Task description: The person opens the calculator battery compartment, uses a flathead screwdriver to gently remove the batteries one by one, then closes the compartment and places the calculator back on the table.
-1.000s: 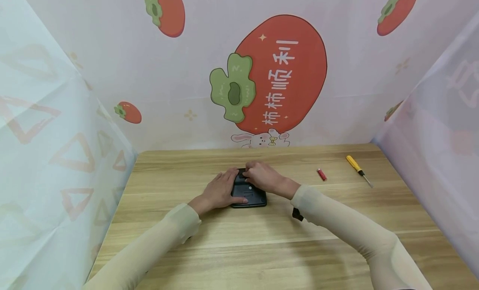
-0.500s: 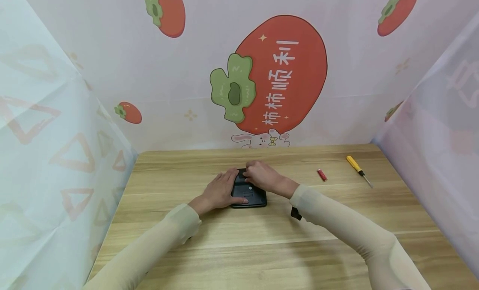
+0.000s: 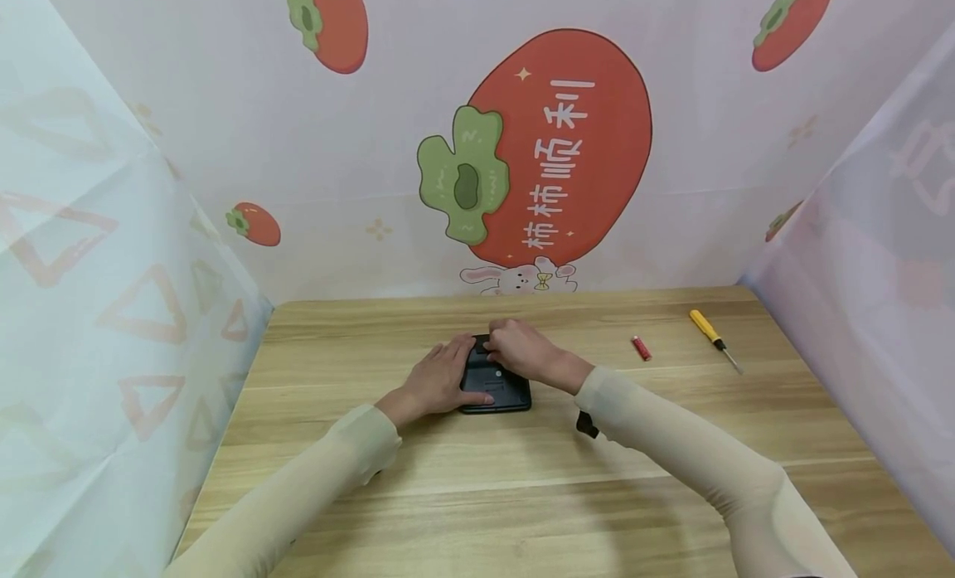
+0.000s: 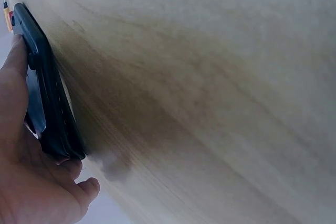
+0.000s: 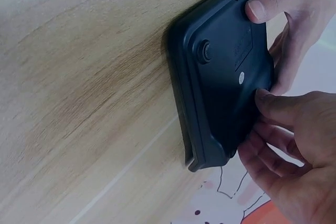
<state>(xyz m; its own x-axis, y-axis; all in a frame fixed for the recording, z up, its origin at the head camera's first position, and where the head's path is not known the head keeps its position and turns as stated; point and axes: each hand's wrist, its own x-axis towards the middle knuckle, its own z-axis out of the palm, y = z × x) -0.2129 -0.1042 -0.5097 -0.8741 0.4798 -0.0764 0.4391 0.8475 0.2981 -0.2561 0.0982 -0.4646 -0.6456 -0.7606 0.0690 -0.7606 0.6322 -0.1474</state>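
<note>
A black calculator (image 3: pixel 509 393) lies face down on the table, its back with a rubber foot and a small round sticker (image 5: pixel 241 78) showing in the right wrist view. My left hand (image 3: pixel 438 377) grips it from the left, thumb on the near part of the back and fingers along the side. At the far end, my right hand (image 3: pixel 524 350) has its thumb on the back and its other fingers curled at the far edge. What lies under those fingertips is hidden. In the left wrist view the calculator (image 4: pixel 39 40) shows edge-on beside my left hand.
To the right on the wooden table (image 3: pixel 522 495) lies a small red battery (image 3: pixel 642 348). Farther right is a screwdriver (image 3: pixel 707 326) with a yellow handle. A printed sheet (image 3: pixel 336 163) stands behind the table, with pale sheets at both sides.
The right forearm has shifted very slightly to the left. Both hands stay on the calculator, which has barely moved.
</note>
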